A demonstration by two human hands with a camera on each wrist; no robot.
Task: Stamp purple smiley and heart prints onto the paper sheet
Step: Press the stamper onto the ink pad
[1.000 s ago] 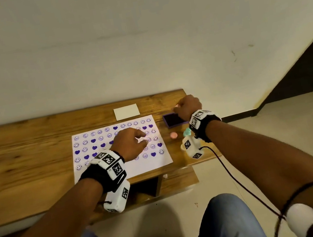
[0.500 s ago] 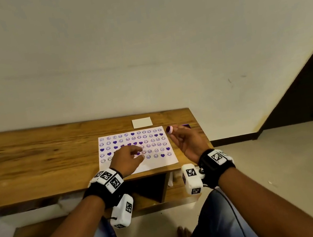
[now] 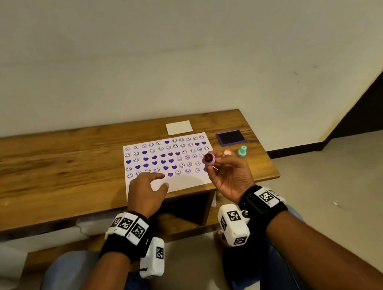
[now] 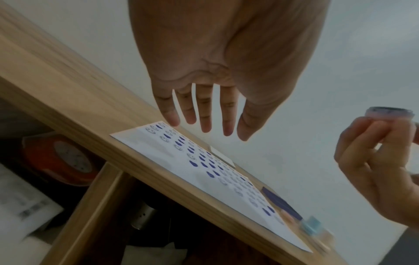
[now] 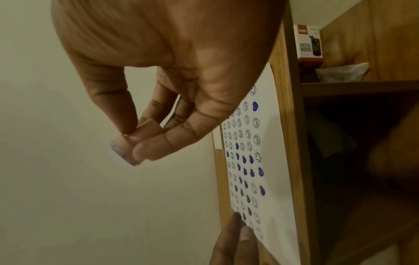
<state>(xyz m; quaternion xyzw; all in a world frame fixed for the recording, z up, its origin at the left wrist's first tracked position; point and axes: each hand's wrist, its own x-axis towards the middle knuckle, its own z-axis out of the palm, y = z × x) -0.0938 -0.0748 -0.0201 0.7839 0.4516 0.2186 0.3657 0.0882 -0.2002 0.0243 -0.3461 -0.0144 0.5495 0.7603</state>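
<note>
Stamps number three: our right hand pinches one round pink stamp; beside it stand one pink, one teal. Our left hand rests open on one white paper sheet. A box reads "METAL MESH".

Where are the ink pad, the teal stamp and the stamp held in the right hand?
ink pad [image 3: 231, 137]: head view, dark inked top.
teal stamp [image 3: 242, 152]: head view, its body.
pink stamp [image 3: 208, 159]: head view, inked face.
</note>
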